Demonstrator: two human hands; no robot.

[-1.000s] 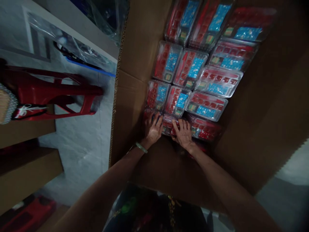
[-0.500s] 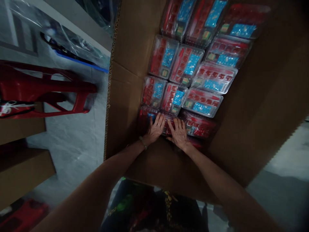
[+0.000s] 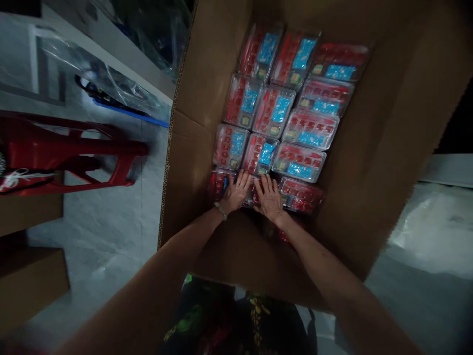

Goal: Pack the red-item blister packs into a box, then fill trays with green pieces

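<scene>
In a dim room with a pale concrete floor (image 3: 107,222), a person is reaching down into an open cardboard box (image 3: 192,172). Clear plastic blister packs (image 3: 281,108) are filling the box in tight rows, each showing red pieces and a blue panel. Both hands are resting on the row nearest the person, side by side and almost touching. The left hand (image 3: 235,191), with a pale bracelet (image 3: 220,210) at its wrist, is lying open and palm down, its fingers fanned across the packs. The right hand (image 3: 268,197) is just as open, its fingers splayed over the packs beside it. Neither hand is closing around a pack, and it is hard to tell how firmly they are pressing.

The box's brown flaps are spreading outward around the packs. To the left of the box, a red plastic stool (image 3: 74,148) is lying on its side, near clear plastic sheeting (image 3: 111,79). Dark patterned clothing (image 3: 229,320) is showing below the box, between the person's arms.
</scene>
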